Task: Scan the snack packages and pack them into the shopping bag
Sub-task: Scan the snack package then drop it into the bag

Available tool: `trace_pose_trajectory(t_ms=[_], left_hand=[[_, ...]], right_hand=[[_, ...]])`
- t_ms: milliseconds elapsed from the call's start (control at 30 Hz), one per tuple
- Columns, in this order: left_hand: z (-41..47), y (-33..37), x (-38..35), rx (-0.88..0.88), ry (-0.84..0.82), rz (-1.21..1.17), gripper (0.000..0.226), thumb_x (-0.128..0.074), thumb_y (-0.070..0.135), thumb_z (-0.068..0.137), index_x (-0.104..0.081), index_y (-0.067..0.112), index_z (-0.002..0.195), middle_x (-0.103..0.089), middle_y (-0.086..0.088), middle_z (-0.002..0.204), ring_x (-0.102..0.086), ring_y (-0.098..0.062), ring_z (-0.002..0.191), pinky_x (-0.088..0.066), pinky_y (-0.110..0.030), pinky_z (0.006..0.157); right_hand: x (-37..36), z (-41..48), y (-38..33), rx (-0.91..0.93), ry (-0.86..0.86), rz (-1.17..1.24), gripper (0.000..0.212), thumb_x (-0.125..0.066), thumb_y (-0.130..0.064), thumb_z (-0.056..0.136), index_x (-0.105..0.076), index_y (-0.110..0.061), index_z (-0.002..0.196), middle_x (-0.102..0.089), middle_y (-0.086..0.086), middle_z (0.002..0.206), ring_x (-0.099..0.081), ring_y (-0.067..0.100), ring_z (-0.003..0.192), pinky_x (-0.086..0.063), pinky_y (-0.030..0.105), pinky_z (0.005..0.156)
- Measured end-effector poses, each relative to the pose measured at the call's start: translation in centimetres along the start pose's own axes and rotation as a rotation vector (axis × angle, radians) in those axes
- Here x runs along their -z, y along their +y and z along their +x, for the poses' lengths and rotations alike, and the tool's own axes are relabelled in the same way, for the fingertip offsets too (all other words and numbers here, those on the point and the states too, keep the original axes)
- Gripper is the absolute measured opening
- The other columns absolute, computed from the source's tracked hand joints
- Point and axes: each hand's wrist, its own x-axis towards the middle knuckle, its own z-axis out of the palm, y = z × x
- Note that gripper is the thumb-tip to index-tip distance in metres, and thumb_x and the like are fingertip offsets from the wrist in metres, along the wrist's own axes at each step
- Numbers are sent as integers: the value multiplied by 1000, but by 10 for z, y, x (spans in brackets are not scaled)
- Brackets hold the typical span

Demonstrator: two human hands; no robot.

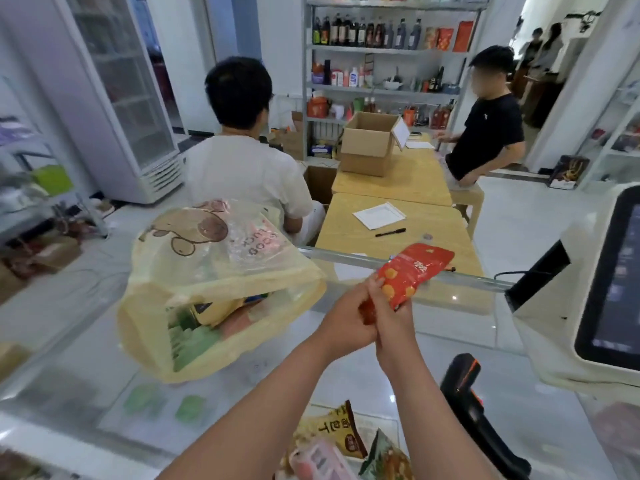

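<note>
Both gripping red snack pouch (414, 271): left hand (346, 318), right hand (389, 315) pinch its lower end, angled for yellow shopping bag (207, 271) mouth.

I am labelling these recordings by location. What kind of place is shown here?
Most likely a small shop, seen from behind the checkout counter. Signs: shelves of bottles and packets, a checkout screen beside a handheld scanner, and a shopping bag holding goods on the glass counter.

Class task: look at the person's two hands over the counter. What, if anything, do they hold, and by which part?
Both hands, left hand and right hand, grip the red snack package by its lower end.
</note>
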Motion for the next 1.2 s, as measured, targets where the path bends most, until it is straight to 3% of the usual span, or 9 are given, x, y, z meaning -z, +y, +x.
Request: trace_pose_trajectory(t_ms=[167, 267, 367, 500, 633, 700, 867, 1033, 1200], left_hand=[[-28, 3, 72, 256, 318, -259, 14, -59, 14, 92, -71, 8, 93, -72, -8, 91, -67, -17, 82, -51, -23, 70], [-43, -7, 112, 576, 598, -167, 35, -58, 39, 91, -61, 8, 73, -61, -7, 70, -56, -19, 57, -41, -24, 52], [-59, -26, 149, 606, 926, -228, 47, -64, 51, 83, -64, 6, 97, -66, -14, 85, -62, -28, 66, -44, -26, 53], [-74, -21, 184, 620, 1136, -405, 89, -66, 74, 61, -55, 5, 116, -58, -5, 82, -56, -19, 65, -49, -33, 63], [-75, -18, 197, 706, 1309, -564, 112, -69, 73, 59, -24, 15, 143, -53, -5, 120, -59, -25, 104, -50, -43, 94], [-75, -16, 201, 667, 1290, -613, 102, -69, 68, 68, -30, 12, 144, -51, -5, 128, -57, -26, 109, -50, -39, 91], [-59, 10, 219, 412, 832, -803, 30, -56, 37, 94, -61, 11, 108, -66, -8, 85, -60, -17, 68, -51, -26, 58], [-33, 42, 243, 314, 641, -560, 36, -33, 30, 104, -60, 7, 111, -69, -13, 98, -65, -24, 91, -54, -39, 87], [-31, 47, 250, 324, 532, -212, 54, -32, 60, 95, -69, 23, 106, -73, -3, 101, -67, -20, 99, -46, -39, 97]], right_hand=[[-24, -3, 12, -67, -25, 33, 19, -66, -20, 88, -58, -24, 105, -69, 5, 102, -67, 26, 97, -53, 51, 89], [-33, -8, 9, -73, -131, 112, 19, -63, -15, 89, -56, -22, 106, -70, 2, 94, -69, 20, 84, -59, 44, 70], [-34, -16, 4, -79, -405, 22, 24, -65, -10, 84, -59, -21, 104, -74, -2, 85, -71, 17, 75, -59, 39, 60], [-33, -18, 6, -267, -868, -322, 59, -78, -23, 58, -60, -16, 113, -73, 10, 104, -70, 29, 94, -58, 40, 74], [-53, -22, 17, -437, -1100, -640, 58, -76, -19, 67, -57, -9, 121, -68, 16, 116, -66, 33, 104, -56, 41, 84], [-68, -27, 23, -493, -1118, -649, 57, -72, -14, 72, -53, -8, 125, -67, 15, 116, -68, 29, 96, -59, 30, 63], [-91, -33, 42, -548, -985, -504, 67, -76, -16, 68, -47, -17, 129, -65, 15, 115, -68, 26, 86, -53, 25, 46], [-114, -24, 57, -409, -777, -162, 77, -79, -31, 60, -49, -11, 129, -68, 13, 94, -66, 23, 70, -44, 26, 39], [-163, -12, 50, -431, -454, 96, 34, -67, -16, 83, -58, -10, 115, -72, 11, 89, -70, 23, 74, -54, 28, 48]])
